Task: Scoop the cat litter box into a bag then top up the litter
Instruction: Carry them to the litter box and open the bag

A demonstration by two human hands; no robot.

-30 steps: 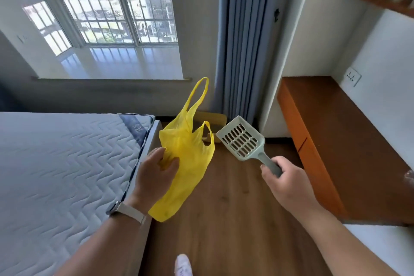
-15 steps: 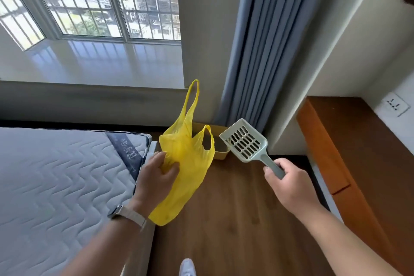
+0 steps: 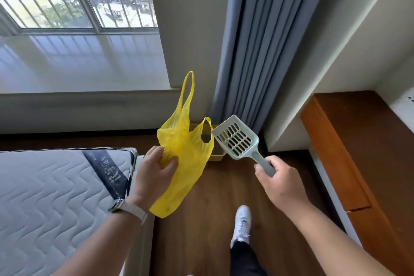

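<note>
From the head view, the left hand has its fingers bunched tight on a thin yellow plastic bag, whose two handle loops stand up above the fingertips. The right hand is wrapped around the handle of a pale green slotted plastic litter scoop, its pan just beyond the knuckles. A yellow litter tray peeks out on the wooden floor past both hands, mostly hidden behind bag and scoop.
</note>
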